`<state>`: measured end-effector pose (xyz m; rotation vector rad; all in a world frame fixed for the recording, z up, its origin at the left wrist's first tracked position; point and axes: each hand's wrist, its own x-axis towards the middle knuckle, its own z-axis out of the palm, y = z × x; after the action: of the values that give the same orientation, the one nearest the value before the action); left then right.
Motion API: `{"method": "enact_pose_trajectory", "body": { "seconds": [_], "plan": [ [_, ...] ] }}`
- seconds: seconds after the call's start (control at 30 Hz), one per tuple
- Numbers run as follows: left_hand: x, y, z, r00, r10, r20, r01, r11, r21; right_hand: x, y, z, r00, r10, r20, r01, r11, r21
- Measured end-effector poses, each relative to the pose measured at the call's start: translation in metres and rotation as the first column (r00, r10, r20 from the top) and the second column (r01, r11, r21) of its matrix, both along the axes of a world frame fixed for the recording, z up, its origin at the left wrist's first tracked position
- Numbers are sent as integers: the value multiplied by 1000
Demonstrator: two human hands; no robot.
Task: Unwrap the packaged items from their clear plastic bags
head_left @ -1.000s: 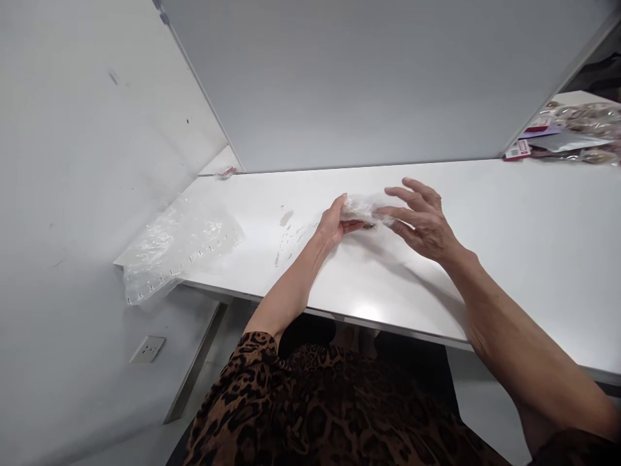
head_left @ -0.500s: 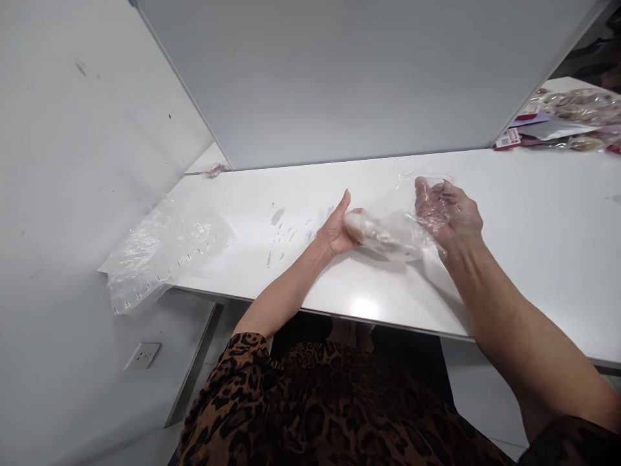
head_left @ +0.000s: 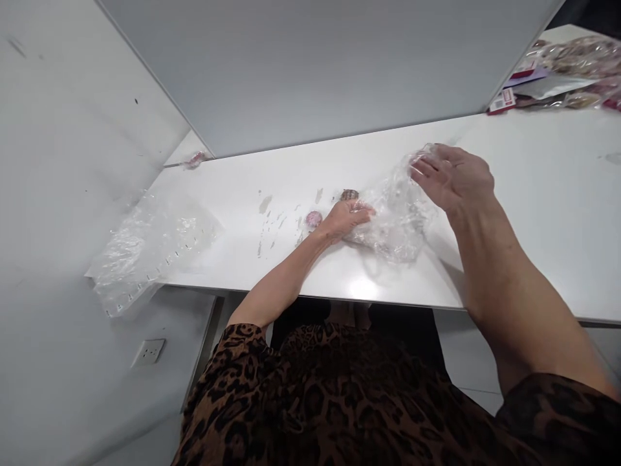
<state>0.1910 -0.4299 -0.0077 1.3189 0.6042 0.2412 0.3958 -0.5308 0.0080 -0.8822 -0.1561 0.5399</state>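
label (head_left: 502,100) unreadable; left hand (head_left: 343,219) grip closed on clear bag (head_left: 395,223); right hand (head_left: 456,176) open against it

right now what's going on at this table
A person's hands are working with a crumpled clear plastic bag. The left hand is at one end, and the right hand, fingers extended, is at the upper part. A small pink round item and a brown one sit by the left hand. More clear plastic lies at the table's left end.
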Motion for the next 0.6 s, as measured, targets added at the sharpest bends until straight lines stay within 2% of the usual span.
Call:
{"method": "enact_pose_trajectory", "body": {
  "seconds": [0.07,0.1,0.17,0.2,0.23,0.27,0.3,0.37,0.4,0.43,0.47,0.5,0.57,0.6],
  "plan": [
    [2,1,-1,994,108,27,-104,988,-112,8,-5,2,992,-116,42,122,975,-184],
    [3,2,-1,984,169,54,-158,973,-168,11,-7,3,979,-169,111,191,955,-225],
    [3,6,1,950,296,103,-264,933,-245,14,-12,5,911,-216,352,285,946,-156],
    [3,8,2,926,360,116,-320,909,-268,12,-14,6,847,-183,499,263,960,-94],
    [3,10,2,901,417,120,-371,884,-285,8,-16,7,759,-99,643,184,981,-66],
    [3,12,3,879,462,118,-412,860,-299,1,-18,8,646,22,763,79,992,-96],
    [4,14,3,861,494,119,-440,842,-312,-7,-19,9,522,156,839,-7,984,-179],
    [4,16,3,834,534,142,-463,815,-348,-27,-19,9,323,365,873,-48,928,-370],
    [5,16,3,824,545,157,-461,805,-372,-37,-18,9,276,404,872,-23,910,-415],
    [5,16,4,817,552,170,-455,796,-400,-46,-16,8,270,395,878,4,912,-411],
    [5,16,5,813,555,176,-444,787,-429,-53,-14,8,305,353,884,11,927,-374],
    [4,16,6,813,555,176,-430,777,-460,-58,-11,8,381,290,878,-5,950,-312],
    [3,16,10,822,549,153,-403,750,-525,-60,-5,9,619,135,774,-45,990,-136],
    [3,15,12,826,546,139,-389,731,-560,-57,-3,10,744,69,665,-49,998,-48]
  ]
}}
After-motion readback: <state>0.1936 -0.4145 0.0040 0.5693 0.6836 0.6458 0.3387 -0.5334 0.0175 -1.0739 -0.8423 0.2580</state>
